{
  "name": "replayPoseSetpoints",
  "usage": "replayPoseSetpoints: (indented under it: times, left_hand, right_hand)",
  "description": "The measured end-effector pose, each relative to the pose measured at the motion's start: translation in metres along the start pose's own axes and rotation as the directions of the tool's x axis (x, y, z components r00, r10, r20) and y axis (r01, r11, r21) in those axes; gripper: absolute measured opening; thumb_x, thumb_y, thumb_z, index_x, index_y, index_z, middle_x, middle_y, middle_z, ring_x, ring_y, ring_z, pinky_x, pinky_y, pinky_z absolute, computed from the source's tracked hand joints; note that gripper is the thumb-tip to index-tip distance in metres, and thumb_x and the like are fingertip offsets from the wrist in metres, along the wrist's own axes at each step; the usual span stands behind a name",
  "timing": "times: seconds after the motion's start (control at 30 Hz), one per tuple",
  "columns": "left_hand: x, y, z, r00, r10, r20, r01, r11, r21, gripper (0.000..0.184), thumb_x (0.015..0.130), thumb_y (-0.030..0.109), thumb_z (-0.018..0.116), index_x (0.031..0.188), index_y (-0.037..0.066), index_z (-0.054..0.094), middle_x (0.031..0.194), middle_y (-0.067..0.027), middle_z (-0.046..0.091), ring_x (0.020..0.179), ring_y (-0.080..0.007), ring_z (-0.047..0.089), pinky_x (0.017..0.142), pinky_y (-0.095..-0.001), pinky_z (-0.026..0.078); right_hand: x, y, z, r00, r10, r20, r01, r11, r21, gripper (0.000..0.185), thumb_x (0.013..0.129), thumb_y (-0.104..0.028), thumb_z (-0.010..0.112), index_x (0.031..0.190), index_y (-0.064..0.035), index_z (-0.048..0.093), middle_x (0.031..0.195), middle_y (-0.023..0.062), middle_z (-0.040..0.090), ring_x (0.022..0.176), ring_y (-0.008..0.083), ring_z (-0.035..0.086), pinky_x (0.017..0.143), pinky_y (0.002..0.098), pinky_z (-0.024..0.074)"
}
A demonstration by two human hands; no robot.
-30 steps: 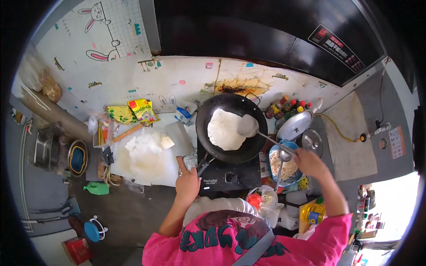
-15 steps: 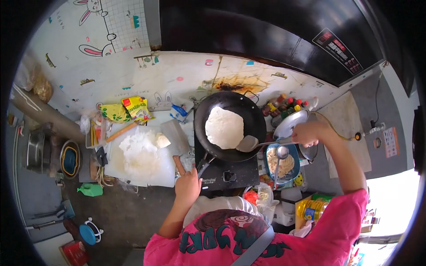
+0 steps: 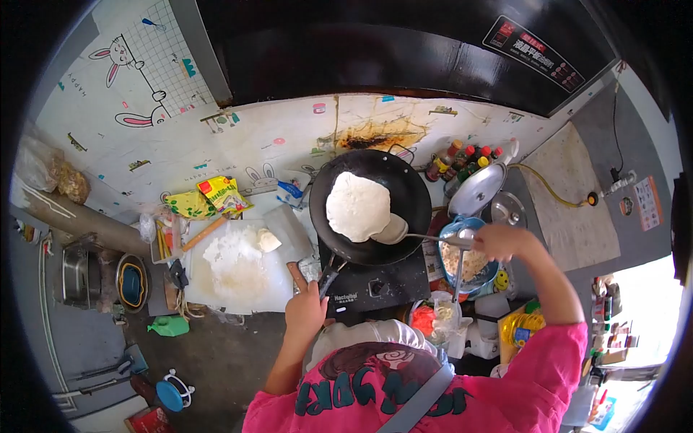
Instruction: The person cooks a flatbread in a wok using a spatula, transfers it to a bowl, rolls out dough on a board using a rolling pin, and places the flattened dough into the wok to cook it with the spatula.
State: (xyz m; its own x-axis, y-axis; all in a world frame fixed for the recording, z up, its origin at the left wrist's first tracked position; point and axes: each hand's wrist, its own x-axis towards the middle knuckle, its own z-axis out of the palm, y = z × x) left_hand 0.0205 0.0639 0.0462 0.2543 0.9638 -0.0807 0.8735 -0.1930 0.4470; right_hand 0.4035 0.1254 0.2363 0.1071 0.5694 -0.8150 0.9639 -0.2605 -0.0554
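Observation:
A round, pale flatbread [image 3: 357, 205] lies in a black wok [image 3: 410, 191] on the stove [image 3: 382, 287]. My left hand [image 3: 306, 312] is closed around the wok's handle [image 3: 330, 277]. On the right, my right hand [image 3: 500, 242] grips the end of a metal spatula [image 3: 392, 229]. The spatula's blade meets the flatbread's lower right edge; whether it reaches underneath I cannot tell. Below my right hand stands a blue bowl [image 3: 492, 277] of crumbly, light brown food, with a ladle [image 3: 459, 273] in it. A cleaver [image 3: 289, 229] rests left of the wok, its wooden handle near my left hand.
A floury white board [image 3: 238, 292] with a dough lump [image 3: 268, 240] and a rolling pin [image 3: 204, 233] is left of the stove. Bottles [image 3: 462, 160] and a pot lid [image 3: 478, 189] stand behind the bowl. The range hood [image 3: 346, 50] hangs over the back.
The spatula's blade has shifted left against the flatbread's edge, and my right hand is lower. My left hand stays on the wok handle. The camera view has tilted slightly.

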Motion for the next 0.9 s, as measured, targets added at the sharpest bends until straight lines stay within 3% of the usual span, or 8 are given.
replayPoseSetpoints:
  times: [0.1, 0.37, 0.43, 0.5, 0.53, 0.67, 0.8, 0.9]
  left_hand:
    - [0.001, 0.004, -0.001, 1.000, -0.005, 0.007, 0.005, 1.000, 0.008, 0.029, 0.079, 0.022, 0.066, 0.095, 0.004, 0.049, 0.073, -0.0166, 0.062, 0.064, -0.0349, 0.062, 0.055, -0.0456, 0.048]
    - [0.001, 0.006, -0.004, 0.998, -0.043, 0.054, 0.044, 0.999, -0.011, 0.032, 0.078, 0.020, 0.066, 0.098, 0.002, 0.049, 0.079, -0.0177, 0.063, 0.070, -0.0373, 0.062, 0.060, -0.0467, 0.048]
    - [0.000, 0.009, -0.002, 0.999, -0.032, -0.004, 0.032, 0.999, 0.013, 0.028, 0.078, 0.021, 0.067, 0.091, 0.004, 0.049, 0.075, -0.0158, 0.062, 0.068, -0.0359, 0.062, 0.058, -0.0459, 0.048]
    - [0.001, 0.010, -0.002, 0.999, -0.035, -0.009, 0.035, 0.999, 0.030, 0.028, 0.077, 0.020, 0.067, 0.091, 0.003, 0.050, 0.075, -0.0160, 0.062, 0.067, -0.0357, 0.062, 0.058, -0.0458, 0.048]
    - [0.000, 0.011, -0.002, 0.999, -0.034, -0.010, 0.034, 0.999, 0.038, 0.028, 0.077, 0.020, 0.067, 0.091, 0.003, 0.050, 0.075, -0.0161, 0.062, 0.067, -0.0356, 0.062, 0.057, -0.0457, 0.048]
    - [0.003, 0.012, 0.000, 0.999, -0.038, 0.004, 0.038, 0.997, 0.060, 0.027, 0.077, 0.019, 0.067, 0.091, 0.003, 0.050, 0.075, -0.0164, 0.062, 0.066, -0.0351, 0.062, 0.057, -0.0450, 0.049]
    - [0.003, 0.013, -0.002, 0.998, -0.056, 0.030, 0.053, 0.996, 0.069, 0.034, 0.078, 0.019, 0.066, 0.100, 0.001, 0.049, 0.077, -0.0172, 0.063, 0.069, -0.0359, 0.062, 0.060, -0.0449, 0.049]
    - [0.001, 0.013, -0.002, 0.997, -0.065, 0.039, 0.062, 0.996, 0.071, 0.034, 0.078, 0.019, 0.066, 0.102, 0.000, 0.049, 0.078, -0.0176, 0.063, 0.070, -0.0366, 0.062, 0.061, -0.0450, 0.049]
  right_hand:
    - [0.042, 0.026, 0.056, 1.000, -0.016, -0.016, 0.018, 0.991, 0.131, 0.029, 0.091, -0.032, 0.052, 0.094, -0.0051, 0.061, 0.062, 0.0066, 0.059, 0.047, 0.0173, 0.056, 0.039, 0.0283, 0.0438]
    - [0.122, 0.022, 0.145, 0.960, -0.198, -0.200, 0.277, 0.533, 0.800, 0.021, 0.092, -0.026, 0.052, 0.085, -0.0061, 0.052, 0.063, 0.0011, 0.049, 0.048, 0.0097, 0.046, 0.038, 0.0282, 0.0361]
    - [0.118, 0.027, 0.164, 0.894, -0.135, -0.426, 0.408, 0.639, 0.652, 0.020, 0.090, -0.024, 0.054, 0.096, -0.0048, 0.056, 0.073, 0.0128, 0.060, 0.060, 0.0265, 0.059, 0.050, 0.0360, 0.0465]
    - [0.086, 0.024, 0.169, 0.606, -0.164, -0.778, 0.544, 0.799, 0.255, 0.022, 0.089, -0.023, 0.055, 0.100, -0.0039, 0.057, 0.081, 0.0195, 0.064, 0.069, 0.0369, 0.062, 0.059, 0.0406, 0.0497]
    - [0.070, 0.021, 0.161, 0.638, -0.111, -0.762, 0.477, 0.834, 0.278, 0.029, 0.087, -0.020, 0.057, 0.110, -0.0026, 0.055, 0.088, 0.0254, 0.063, 0.078, 0.0449, 0.060, 0.068, 0.0457, 0.0488]
    - [0.050, 0.006, 0.155, 0.420, -0.106, -0.901, 0.283, 0.959, 0.019, 0.049, 0.086, -0.012, 0.056, 0.132, -0.0039, 0.042, 0.098, 0.0187, 0.062, 0.080, 0.0377, 0.062, 0.066, 0.0447, 0.0501]
    - [0.062, 0.007, 0.172, 0.463, -0.075, -0.883, 0.060, 0.997, -0.054, 0.049, 0.087, -0.011, 0.055, 0.133, -0.0060, 0.041, 0.104, 0.0160, 0.060, 0.079, 0.0325, 0.064, 0.064, 0.0417, 0.0514]
    - [0.065, 0.010, 0.184, 0.491, 0.024, -0.871, 0.158, 0.981, 0.116, 0.050, 0.086, -0.011, 0.057, 0.133, -0.0074, 0.042, 0.111, 0.0181, 0.060, 0.089, 0.0361, 0.062, 0.073, 0.0441, 0.0511]
